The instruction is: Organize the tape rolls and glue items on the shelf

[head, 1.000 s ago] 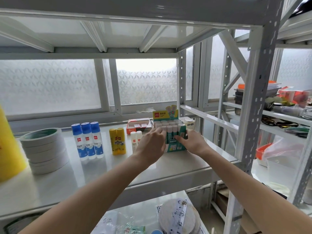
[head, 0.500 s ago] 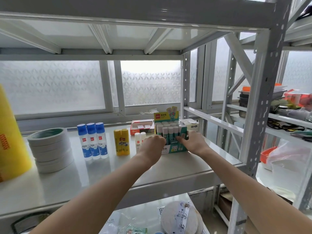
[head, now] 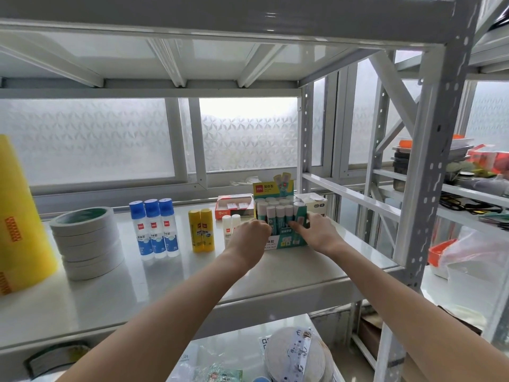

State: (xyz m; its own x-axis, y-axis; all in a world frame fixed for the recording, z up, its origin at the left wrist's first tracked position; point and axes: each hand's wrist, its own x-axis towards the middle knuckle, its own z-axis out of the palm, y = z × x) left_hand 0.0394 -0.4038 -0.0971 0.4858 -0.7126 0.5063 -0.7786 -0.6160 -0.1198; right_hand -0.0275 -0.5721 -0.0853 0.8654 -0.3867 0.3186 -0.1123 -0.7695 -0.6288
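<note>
Glue-stick box (head: 286, 238) sits toward the right end of the shelf (head: 165, 285). My right hand (head: 316, 232) pinches its right wall with the thumb on the front. The left hand (head: 252, 232) is curled at its left edge, can't tell if it's gripping. It's thin cardboard, probably light, and the sticks look loose, so I'd hold it low on both sides.
</note>
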